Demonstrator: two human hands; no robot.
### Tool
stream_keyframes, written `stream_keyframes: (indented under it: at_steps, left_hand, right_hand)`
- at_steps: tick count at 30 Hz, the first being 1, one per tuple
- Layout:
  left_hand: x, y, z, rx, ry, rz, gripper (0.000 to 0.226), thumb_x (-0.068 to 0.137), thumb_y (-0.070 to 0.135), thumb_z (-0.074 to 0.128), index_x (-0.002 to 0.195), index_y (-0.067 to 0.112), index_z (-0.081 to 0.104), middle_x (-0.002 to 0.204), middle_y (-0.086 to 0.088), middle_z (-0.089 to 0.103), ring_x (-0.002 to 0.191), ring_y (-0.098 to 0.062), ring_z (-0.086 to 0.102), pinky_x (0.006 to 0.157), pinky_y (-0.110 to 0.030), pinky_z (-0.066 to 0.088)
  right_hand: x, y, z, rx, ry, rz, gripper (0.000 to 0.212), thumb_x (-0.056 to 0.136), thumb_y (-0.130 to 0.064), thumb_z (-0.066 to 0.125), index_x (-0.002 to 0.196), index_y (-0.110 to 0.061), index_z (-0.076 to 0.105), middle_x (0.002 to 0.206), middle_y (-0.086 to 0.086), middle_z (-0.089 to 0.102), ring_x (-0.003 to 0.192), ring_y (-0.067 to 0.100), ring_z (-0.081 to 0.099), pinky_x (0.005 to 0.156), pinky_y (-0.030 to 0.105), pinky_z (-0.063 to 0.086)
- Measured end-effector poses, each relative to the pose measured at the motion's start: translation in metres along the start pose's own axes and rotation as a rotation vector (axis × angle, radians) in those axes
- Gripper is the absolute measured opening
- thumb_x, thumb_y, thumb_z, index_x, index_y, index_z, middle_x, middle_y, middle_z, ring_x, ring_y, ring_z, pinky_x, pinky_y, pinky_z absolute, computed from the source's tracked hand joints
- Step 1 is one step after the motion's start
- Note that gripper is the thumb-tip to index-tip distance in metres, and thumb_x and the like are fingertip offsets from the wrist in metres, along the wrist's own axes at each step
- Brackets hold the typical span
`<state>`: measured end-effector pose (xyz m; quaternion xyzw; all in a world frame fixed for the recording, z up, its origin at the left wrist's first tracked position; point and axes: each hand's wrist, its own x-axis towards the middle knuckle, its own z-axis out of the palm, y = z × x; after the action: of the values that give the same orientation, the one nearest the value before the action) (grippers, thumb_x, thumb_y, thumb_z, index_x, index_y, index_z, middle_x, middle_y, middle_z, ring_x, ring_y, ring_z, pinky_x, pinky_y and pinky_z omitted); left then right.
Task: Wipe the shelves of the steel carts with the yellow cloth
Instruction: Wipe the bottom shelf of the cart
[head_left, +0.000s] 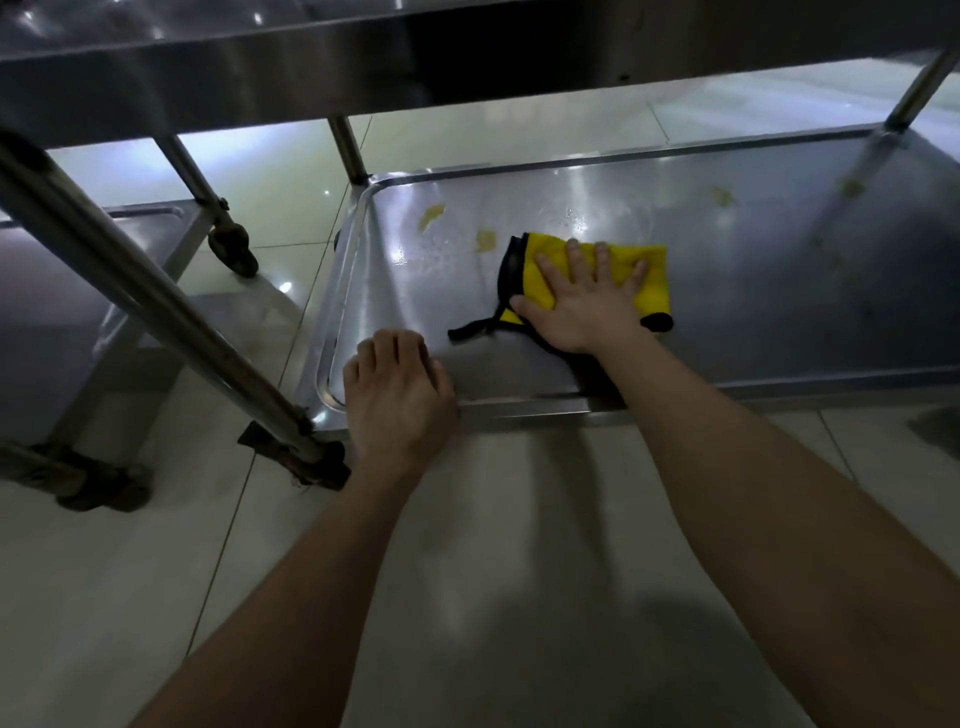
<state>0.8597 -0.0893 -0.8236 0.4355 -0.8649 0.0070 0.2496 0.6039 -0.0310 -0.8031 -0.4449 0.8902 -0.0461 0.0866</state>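
Observation:
A yellow cloth (652, 270) with black trim lies flat on the bottom shelf (779, 291) of a steel cart. My right hand (582, 301) presses down on the cloth with straight, spread fingers. Yellowish stains (431, 215) and water drops mark the shelf to the left of and beyond the cloth. My left hand (397, 395) rests on the shelf's front rim near its left corner, fingers bent over the edge.
The cart's upper shelf (260, 57) overhangs at the top. A slanted steel leg (156, 306) crosses at left, ending at a caster (301, 457). A second cart's shelf (62, 312) and wheels stand further left. Pale floor tiles (519, 545) lie below.

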Motion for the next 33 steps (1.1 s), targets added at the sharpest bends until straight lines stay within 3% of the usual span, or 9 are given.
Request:
stream_keyframes:
  at_steps: [5,11,18,20,23,26,28,30,33]
  left_hand:
    - [0.003,-0.007,-0.005,0.029,0.034,0.004,0.021,0.098,0.02,0.058,0.113,0.008,0.066,0.115,-0.017,0.062,0.104,-0.04,0.055,0.088,-0.05,0.038]
    - [0.008,-0.021,-0.008,0.022,-0.028,0.031,0.019,0.1,0.022,0.052,0.11,0.011,0.064,0.116,-0.016,0.06,0.103,-0.041,0.055,0.09,-0.052,0.041]
    - [0.023,-0.004,-0.017,0.114,-0.206,-0.024,0.032,0.105,0.035,0.051,0.103,0.006,0.065,0.11,-0.023,0.064,0.099,-0.044,0.059,0.087,-0.053,0.049]
    - [0.024,0.03,-0.017,0.077,-0.189,-0.038,0.031,0.104,0.031,0.059,0.115,0.004,0.069,0.12,-0.024,0.066,0.108,-0.045,0.06,0.094,-0.055,0.051]
    - [0.021,0.115,-0.005,-0.07,-0.216,0.114,0.038,0.105,0.022,0.062,0.138,0.003,0.065,0.139,-0.023,0.063,0.126,-0.046,0.056,0.107,-0.055,0.046]
    - [0.028,0.189,0.011,-0.214,-0.277,0.151,0.04,0.112,0.024,0.051,0.148,0.008,0.06,0.15,-0.017,0.059,0.139,-0.039,0.051,0.117,-0.051,0.039]
    - [0.03,0.207,0.025,-0.15,-0.375,0.179,0.047,0.116,0.032,0.031,0.152,0.012,0.053,0.157,-0.011,0.053,0.143,-0.035,0.046,0.119,-0.048,0.036]
    - [0.027,0.203,0.036,-0.065,-0.391,0.229,0.055,0.113,0.039,0.018,0.147,0.016,0.054,0.151,-0.009,0.053,0.137,-0.035,0.046,0.114,-0.048,0.038]
    - [0.024,0.199,0.043,-0.121,-0.277,0.22,0.049,0.107,0.047,0.032,0.133,0.02,0.063,0.134,-0.011,0.057,0.122,-0.038,0.051,0.106,-0.052,0.045]
  right_hand:
    - [-0.025,-0.043,0.006,-0.046,-0.044,-0.25,0.078,0.097,-0.085,0.013,0.167,-0.053,0.002,0.18,-0.008,-0.011,0.165,0.026,-0.015,0.122,0.075,-0.014]
    - [-0.085,0.037,-0.007,-0.06,-0.17,-0.522,0.072,0.101,-0.08,0.016,0.167,-0.055,0.0,0.176,-0.023,-0.014,0.162,0.008,-0.02,0.128,0.059,-0.016]
    - [-0.115,0.165,-0.042,-0.164,-0.267,-0.414,0.084,0.089,-0.092,0.015,0.163,-0.06,-0.007,0.174,-0.024,-0.022,0.162,0.011,-0.023,0.129,0.061,-0.013]
    - [-0.119,0.174,-0.036,-0.105,-0.236,-0.401,0.083,0.088,-0.093,0.011,0.164,-0.061,-0.003,0.175,-0.024,-0.019,0.163,0.011,-0.022,0.128,0.062,-0.014]
    - [-0.118,0.171,-0.029,-0.038,-0.197,-0.404,0.076,0.094,-0.089,0.011,0.164,-0.061,0.002,0.176,-0.024,-0.015,0.163,0.011,-0.019,0.128,0.063,-0.015]
    - [-0.119,0.175,-0.028,-0.032,-0.164,-0.407,0.075,0.097,-0.086,0.017,0.165,-0.059,0.004,0.177,-0.023,-0.011,0.164,0.011,-0.016,0.128,0.063,-0.014]
    - [-0.121,0.19,-0.029,-0.031,-0.136,-0.398,0.074,0.098,-0.084,0.018,0.166,-0.058,0.007,0.177,-0.022,-0.009,0.165,0.011,-0.013,0.129,0.062,-0.013]
    - [-0.124,0.218,-0.033,-0.009,-0.12,-0.37,0.073,0.098,-0.084,0.018,0.166,-0.057,0.01,0.177,-0.023,-0.007,0.165,0.009,-0.012,0.13,0.059,-0.012]
    - [-0.124,0.278,-0.044,0.001,-0.098,-0.255,0.075,0.097,-0.085,0.017,0.166,-0.057,0.011,0.177,-0.024,-0.006,0.164,0.008,-0.011,0.131,0.057,-0.01]
